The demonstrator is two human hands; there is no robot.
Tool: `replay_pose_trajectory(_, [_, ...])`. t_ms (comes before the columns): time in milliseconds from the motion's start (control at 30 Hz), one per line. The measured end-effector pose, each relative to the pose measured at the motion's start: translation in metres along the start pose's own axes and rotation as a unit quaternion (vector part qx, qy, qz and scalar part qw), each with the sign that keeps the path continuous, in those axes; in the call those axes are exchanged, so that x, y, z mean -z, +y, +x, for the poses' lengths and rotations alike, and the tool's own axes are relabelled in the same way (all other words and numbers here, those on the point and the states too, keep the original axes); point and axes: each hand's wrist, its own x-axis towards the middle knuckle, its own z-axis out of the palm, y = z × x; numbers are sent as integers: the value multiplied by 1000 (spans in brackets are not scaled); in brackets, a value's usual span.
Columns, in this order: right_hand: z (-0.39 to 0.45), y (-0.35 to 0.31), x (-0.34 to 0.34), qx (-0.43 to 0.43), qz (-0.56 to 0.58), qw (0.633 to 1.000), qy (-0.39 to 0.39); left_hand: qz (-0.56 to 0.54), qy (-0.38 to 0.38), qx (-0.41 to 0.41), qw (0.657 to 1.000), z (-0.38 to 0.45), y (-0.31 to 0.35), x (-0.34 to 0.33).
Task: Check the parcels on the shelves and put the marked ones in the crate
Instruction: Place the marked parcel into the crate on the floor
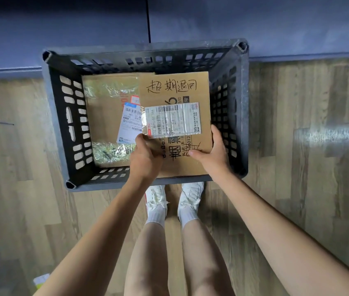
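Note:
A black slotted plastic crate (62,116) stands on the floor straight below me. Both hands hold a brown cardboard parcel (175,90) over its right half. The parcel has black handwritten characters along its far edge and a white shipping label taped to its top. My left hand (145,157) grips its near left corner, and my right hand (214,152) grips the near right edge. Under it, in the crate's left half, lies a second taped cardboard parcel (105,112) with a white and blue label and handwriting near its front edge.
The crate sits against a dark blue wall base (297,28) on wood-look flooring (297,167). My legs and white shoes (173,199) stand just before the crate's near rim. A small pale object (41,279) lies on the floor at the lower left.

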Motion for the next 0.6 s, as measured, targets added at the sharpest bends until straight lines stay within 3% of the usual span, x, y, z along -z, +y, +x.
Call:
replay_pose_trajectory(300, [12, 4, -5, -32, -21, 998, 41, -16, -15, -24, 999, 9, 8, -15])
replay_pose_trajectory(600, [24, 7, 7, -50, -30, 995, 86, 70, -9, -62, 996, 20, 23, -35])
